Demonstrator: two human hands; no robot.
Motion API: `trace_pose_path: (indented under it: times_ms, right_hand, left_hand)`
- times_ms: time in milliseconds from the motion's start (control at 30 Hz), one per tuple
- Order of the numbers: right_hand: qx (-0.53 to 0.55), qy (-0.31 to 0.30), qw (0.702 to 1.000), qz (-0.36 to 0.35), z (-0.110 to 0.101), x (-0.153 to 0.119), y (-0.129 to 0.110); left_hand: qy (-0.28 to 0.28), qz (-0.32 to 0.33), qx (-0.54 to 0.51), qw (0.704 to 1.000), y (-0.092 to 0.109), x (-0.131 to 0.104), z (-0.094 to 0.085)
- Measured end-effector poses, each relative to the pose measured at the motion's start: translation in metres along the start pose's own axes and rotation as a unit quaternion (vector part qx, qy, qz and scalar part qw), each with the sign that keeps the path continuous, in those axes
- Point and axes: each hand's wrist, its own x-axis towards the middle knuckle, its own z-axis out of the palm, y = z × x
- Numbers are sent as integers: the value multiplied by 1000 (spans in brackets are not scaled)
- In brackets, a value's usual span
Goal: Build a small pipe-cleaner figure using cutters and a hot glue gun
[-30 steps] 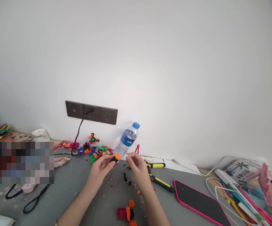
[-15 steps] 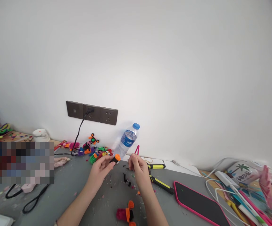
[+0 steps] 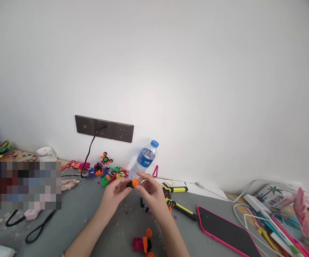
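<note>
At the left, the cord hangs from the socket down behind the figures; a sweep of my arm that way could snag it. My left hand is nearly closed, thumb and fingers pinching the black end of the orange-and-black piece, up over the grey table, between my hands. Pinched too hard, it could bend; too lightly, it could twist away. Below lies the pink piece, which a dropped forearm might crush. The bottle is just behind my fingertips in view, so a careless push could topple it. My right hand is half open, thumb and forefinger about the orange end; I cannot tell if they grip. Beside that wrist lie the pliers, easily knocked towards the phone.
</note>
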Motion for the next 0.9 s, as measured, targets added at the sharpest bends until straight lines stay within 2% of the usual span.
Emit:
trace_pose_path:
  times_ms: [233,500,900]
  right_hand:
    - [-44,0,999,-8,0,1,0]
    - [-47,9,999,19,-1,0,2]
    - [-46,6,999,-1,-4,2,2]
  left_hand:
    - [-1,1,-8,1000,-1,0,0]
    - [-6,-1,-20,1000,-5,0,-1]
    - [5,20,-5,1000,-6,0,-2]
